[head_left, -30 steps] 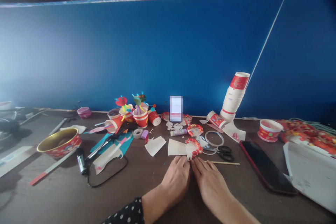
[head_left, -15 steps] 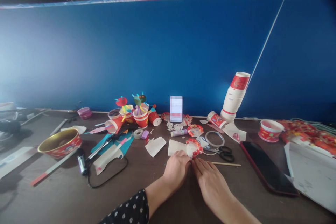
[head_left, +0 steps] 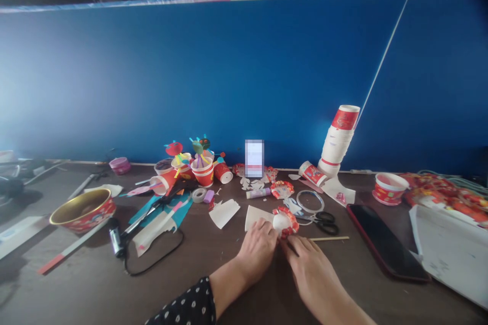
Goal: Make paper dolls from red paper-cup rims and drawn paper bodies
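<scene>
A flattened white paper cup piece (head_left: 254,215) lies before me, with a round white disc with a cut red-and-white rim (head_left: 286,222) at its right end. My left hand (head_left: 260,239) is closed, its curled fingers pressed on the near edge of this paper; the fingertips are partly hidden. Stretched low over the table, the fingers of my right hand (head_left: 310,263) reach the near side of the red rim. Whether they pinch any of it is hard to see. Just beyond lie black-handled scissors (head_left: 324,222), a wooden stick (head_left: 330,238) and a glue stick (head_left: 258,193).
At right are a phone (head_left: 385,241), a red paper cup (head_left: 390,188) and a leaning cup stack (head_left: 337,144). At left stand a gold-lined bowl (head_left: 86,210), a glue gun with a cord (head_left: 116,238) and cups with paper figures (head_left: 202,172). A blue partition (head_left: 244,71) rises behind.
The red-rimmed disc has shifted slightly right and nearer. My right hand has drawn a little right and toward me. My left hand stays on the paper; the whole view has shifted slightly.
</scene>
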Motion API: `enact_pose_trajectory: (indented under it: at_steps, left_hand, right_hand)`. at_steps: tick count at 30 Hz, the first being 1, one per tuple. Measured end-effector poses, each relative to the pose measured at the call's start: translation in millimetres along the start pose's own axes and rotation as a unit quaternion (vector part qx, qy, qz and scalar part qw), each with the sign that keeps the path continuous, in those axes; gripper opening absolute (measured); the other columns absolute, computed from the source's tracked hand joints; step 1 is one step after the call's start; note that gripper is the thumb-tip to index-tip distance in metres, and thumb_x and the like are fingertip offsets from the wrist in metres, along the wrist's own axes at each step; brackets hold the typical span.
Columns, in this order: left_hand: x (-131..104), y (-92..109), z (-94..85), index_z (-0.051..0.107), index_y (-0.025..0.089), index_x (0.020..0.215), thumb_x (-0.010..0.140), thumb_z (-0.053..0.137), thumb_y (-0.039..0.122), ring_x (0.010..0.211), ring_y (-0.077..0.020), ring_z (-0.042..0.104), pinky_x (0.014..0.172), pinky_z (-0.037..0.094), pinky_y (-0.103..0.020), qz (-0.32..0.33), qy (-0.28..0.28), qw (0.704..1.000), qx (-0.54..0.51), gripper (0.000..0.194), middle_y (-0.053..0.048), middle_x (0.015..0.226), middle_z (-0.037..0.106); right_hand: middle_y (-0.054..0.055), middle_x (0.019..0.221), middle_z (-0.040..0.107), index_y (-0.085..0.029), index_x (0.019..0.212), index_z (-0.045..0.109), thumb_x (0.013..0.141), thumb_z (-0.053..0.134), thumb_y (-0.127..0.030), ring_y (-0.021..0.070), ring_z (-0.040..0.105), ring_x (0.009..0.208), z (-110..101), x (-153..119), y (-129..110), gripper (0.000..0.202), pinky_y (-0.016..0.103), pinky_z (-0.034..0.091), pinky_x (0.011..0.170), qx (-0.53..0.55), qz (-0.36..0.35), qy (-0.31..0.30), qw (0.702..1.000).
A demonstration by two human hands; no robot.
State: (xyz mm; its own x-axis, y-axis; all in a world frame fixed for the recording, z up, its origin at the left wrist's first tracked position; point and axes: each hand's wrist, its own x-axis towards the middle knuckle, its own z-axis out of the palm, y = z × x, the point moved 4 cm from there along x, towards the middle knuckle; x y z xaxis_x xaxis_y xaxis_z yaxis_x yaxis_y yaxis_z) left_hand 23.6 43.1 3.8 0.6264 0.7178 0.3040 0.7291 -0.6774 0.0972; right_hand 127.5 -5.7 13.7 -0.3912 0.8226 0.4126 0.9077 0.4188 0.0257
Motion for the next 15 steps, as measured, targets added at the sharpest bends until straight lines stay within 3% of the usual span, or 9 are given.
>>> enact_pose_trajectory:
  at_steps: [15]
  left_hand:
    - [5.8,-10.8,-1.3,0.059,0.016,0.077,0.086,0.037,0.027,0.072,-0.0156,0.048,0.069,0.040,-0.029,0.017,0.010,0.997,-0.071,0.026,-0.004,0.075,0.054]
  right_hand:
    - [0.006,0.093,0.061,-0.014,0.099,0.060,0.070,0.048,-0.004,0.0193,0.052,0.086,12.9,1.9,-2.9,0.033,0.032,0.038,0.083,-0.065,-0.003,0.006,0.998]
